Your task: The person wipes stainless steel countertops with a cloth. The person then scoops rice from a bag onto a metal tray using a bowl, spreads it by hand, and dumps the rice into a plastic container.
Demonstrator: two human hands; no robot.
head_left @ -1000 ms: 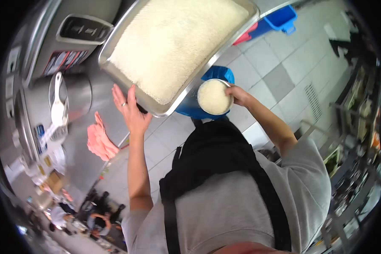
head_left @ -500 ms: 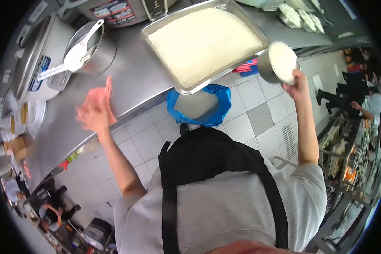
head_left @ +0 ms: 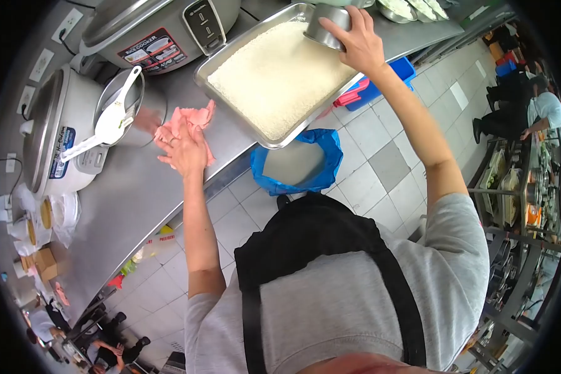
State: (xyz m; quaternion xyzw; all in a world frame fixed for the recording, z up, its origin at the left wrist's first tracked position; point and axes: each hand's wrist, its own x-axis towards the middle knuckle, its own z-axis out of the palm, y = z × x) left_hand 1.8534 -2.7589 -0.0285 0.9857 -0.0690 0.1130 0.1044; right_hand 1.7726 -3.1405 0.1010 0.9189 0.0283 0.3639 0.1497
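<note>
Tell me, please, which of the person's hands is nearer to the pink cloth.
Left. The left hand is right on the pink cloth; the right hand is farther off, across the tray, holding the metal cup.

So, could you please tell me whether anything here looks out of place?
The metal tray of rice perhaps sits awkwardly: its near corner appears to jut off the steel counter, toward the blue plastic bag. I see nothing clearly spilled.

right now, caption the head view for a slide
Right hand holds a metal cup tilted over a tray of rice, left hand on pink cloth.
</note>
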